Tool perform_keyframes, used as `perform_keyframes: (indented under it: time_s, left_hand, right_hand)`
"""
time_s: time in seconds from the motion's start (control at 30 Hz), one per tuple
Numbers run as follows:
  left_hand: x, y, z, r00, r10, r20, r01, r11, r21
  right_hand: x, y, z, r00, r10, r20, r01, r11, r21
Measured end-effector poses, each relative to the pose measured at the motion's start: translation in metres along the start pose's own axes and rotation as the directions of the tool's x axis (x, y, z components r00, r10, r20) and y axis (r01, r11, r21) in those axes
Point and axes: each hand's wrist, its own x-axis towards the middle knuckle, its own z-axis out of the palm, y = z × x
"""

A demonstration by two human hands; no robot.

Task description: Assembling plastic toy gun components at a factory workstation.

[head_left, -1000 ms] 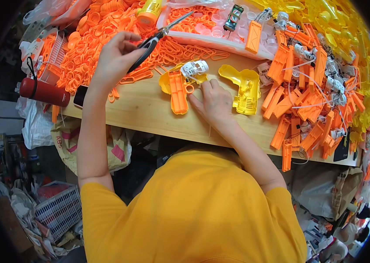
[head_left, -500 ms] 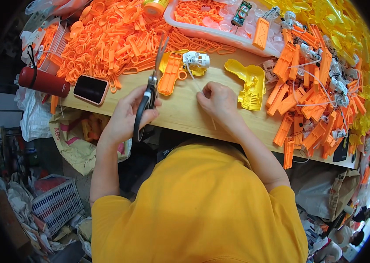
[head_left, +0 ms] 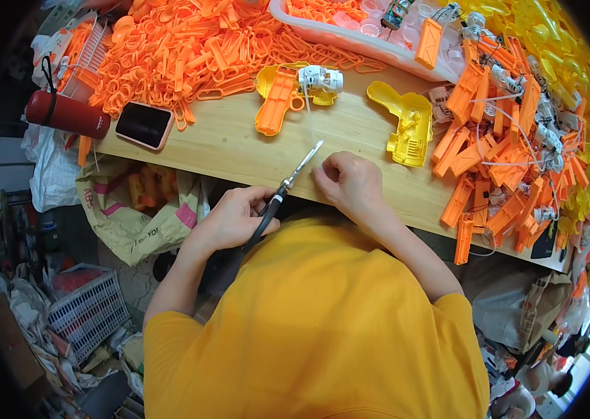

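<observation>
My left hand (head_left: 233,218) grips black-handled scissors (head_left: 286,183) by the table's front edge. Their blades look closed or nearly so, and the tips reach a thin whitish tube (head_left: 308,110). This tube comes down from a white mechanism (head_left: 321,79) seated in a yellow toy gun half (head_left: 265,75) with an orange handle part (head_left: 276,105). Just right of the blade tips, my right hand (head_left: 352,183) is pinched on the tube's lower stretch, mostly hidden by the fingers. A second yellow toy gun half (head_left: 407,126) lies open side up beyond my right hand.
Orange plastic parts (head_left: 176,52) heap at the back left, near a phone (head_left: 144,126) and a red flask (head_left: 68,115). A translucent tub (head_left: 365,42) stands at the back. Orange assemblies with wires (head_left: 497,140) and yellow shells (head_left: 560,42) pile up on the right.
The scissors have swung down and to the right with my left hand, bringing their tips to the tube. Their blades have come together. My right hand has moved slightly nearer me.
</observation>
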Motion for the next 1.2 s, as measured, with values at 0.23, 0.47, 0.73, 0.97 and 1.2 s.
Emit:
perform_keyframes:
  time_s: [0.23, 0.47, 0.73, 0.97, 1.2]
  left_hand:
    - [0.003, -0.004, 0.006, 1.000, -0.009, 0.005, 0.009, 0.999, -0.038]
    - [0.007, -0.008, 0.005, 0.998, 0.031, -0.051, -0.031, 1.000, -0.001]
    - [-0.013, 0.058, -0.056, 0.985, 0.001, 0.175, 0.031, 0.983, -0.181]
    - [0.055, 0.140, -0.097, 0.827, 0.464, -0.319, -0.401, 0.883, 0.244]
    - [0.139, 0.218, -0.130, 0.769, 0.600, -0.221, -0.131, 0.486, 0.864]
  right_hand:
    - [0.002, 0.000, 0.001, 1.000, -0.010, 0.007, 0.010, 1.000, 0.000]
    - [0.006, 0.001, -0.001, 1.000, -0.014, 0.004, 0.014, 1.000, -0.001]
    - [0.059, -0.002, -0.081, 0.567, -0.159, 0.808, 0.016, 0.983, 0.182]
    - [0.165, 0.025, -0.091, 0.978, -0.176, -0.109, 0.195, 0.960, 0.203]
    - [0.230, 0.032, -0.086, 0.994, -0.074, 0.076, 0.096, 0.927, -0.362]
